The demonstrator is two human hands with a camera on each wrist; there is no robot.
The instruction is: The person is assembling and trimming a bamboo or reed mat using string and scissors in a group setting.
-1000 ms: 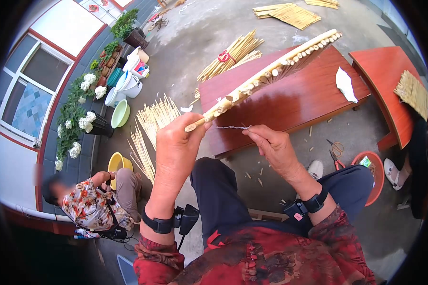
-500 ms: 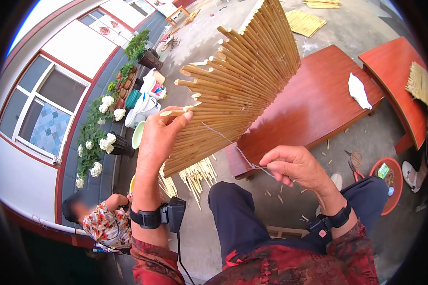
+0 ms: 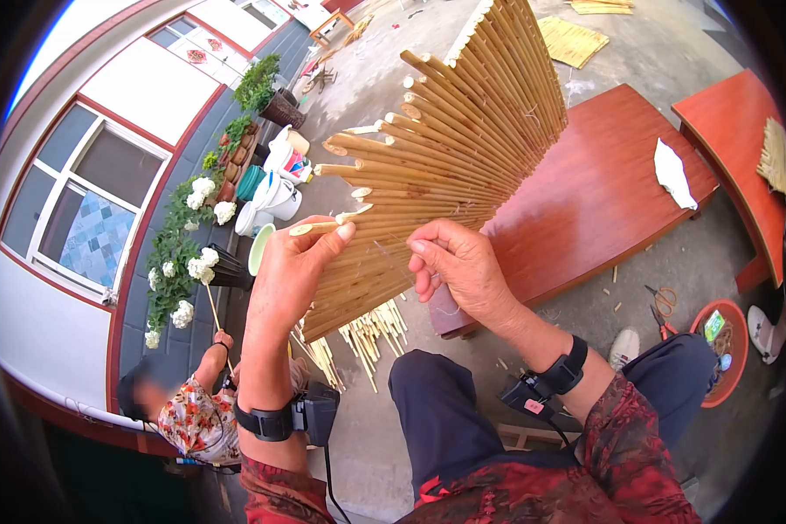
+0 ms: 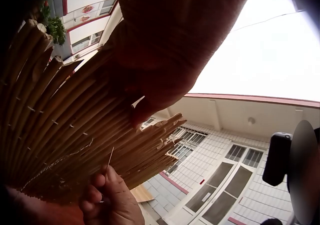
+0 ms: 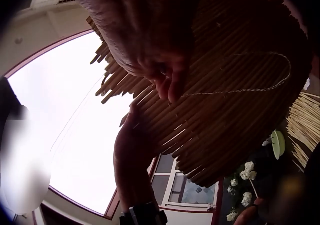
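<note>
A mat (image 3: pixel 463 131) of reed stalks, stitched side by side, stands tilted over the bench with its uneven stalk ends toward the upper left. My left hand (image 3: pixel 290 275) grips its near edge, thumb over the last stalks. Close before the mat's face is my right hand (image 3: pixel 463 266), thumb and forefinger pinching a thin needle (image 4: pixel 110 157), which points up at the stalks in the left wrist view. From the right hand a twisted twine (image 5: pixel 230 91) runs in a loop across the mat in the right wrist view. Rows of small stitches show between the stalks.
Below is a red wooden bench (image 3: pixel 594 183) with a white cloth (image 3: pixel 672 175); a second red table (image 3: pixel 734 148) stands to the right. Loose stalks (image 3: pixel 371 336) lie on the ground. An orange basin (image 3: pixel 727 384) and scissors (image 3: pixel 664 301) are at right. A person (image 3: pixel 196 419) sits at left.
The mat has turned from nearly edge-on to showing its face. My right hand, first drawn away with twine stretched from it, has moved up and left, close to the mat.
</note>
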